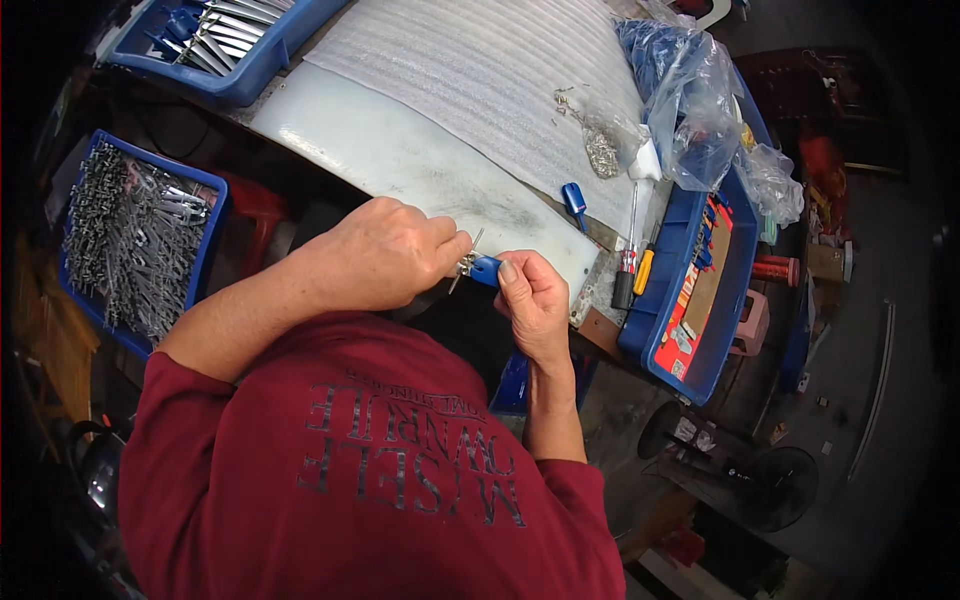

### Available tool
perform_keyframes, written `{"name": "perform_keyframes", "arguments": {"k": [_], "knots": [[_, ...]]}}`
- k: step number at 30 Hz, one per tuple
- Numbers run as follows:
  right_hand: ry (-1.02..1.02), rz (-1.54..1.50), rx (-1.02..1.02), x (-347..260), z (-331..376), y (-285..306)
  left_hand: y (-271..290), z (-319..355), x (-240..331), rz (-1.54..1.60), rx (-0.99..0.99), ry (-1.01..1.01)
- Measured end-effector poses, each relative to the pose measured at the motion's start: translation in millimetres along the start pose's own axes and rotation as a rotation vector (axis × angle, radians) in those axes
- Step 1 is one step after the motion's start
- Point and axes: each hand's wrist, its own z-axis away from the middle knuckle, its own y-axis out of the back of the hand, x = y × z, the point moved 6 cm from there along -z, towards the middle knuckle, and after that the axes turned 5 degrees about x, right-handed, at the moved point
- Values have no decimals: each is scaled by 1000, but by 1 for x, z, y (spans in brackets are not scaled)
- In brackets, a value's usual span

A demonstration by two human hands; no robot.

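Note:
My right hand (537, 300) pinches a small blue piece (486, 269) between thumb and fingers, just past the table's front edge. Small metal fittings (465, 265) show at its left end, with thin rods sticking out. There my left hand (385, 250) has its fingers curled, the thumb and forefinger closed against the metal end. Whatever lies inside the left fingers is mostly hidden. A separate blue handle-like piece (573, 198) lies on the table to the right, away from both hands.
White foam sheet (470, 70) covers much of the white tabletop (400, 150). Screwdrivers (628, 270), a bag of small metal parts (602, 150) and a blue bin (640, 345) stand right. Bins of silver strips (245, 80) and metal parts (215, 235) are left.

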Motion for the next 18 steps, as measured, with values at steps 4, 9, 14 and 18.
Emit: {"name": "perform_keyframes", "arguments": {"k": [4,9,14,18], "knots": [[-111,-116,-64,1,1,-1,1,-1,-2,-52,-18,-14],[-82,-13,-79,-1,-3,-1,5,-3,-5,12,-5,-31],[18,63,-69,-1,1,-1,5,-3,-4,60,-34,-56],[3,48,-21,6,-2,-4,3,5,-7,-6,43,-93]]}}
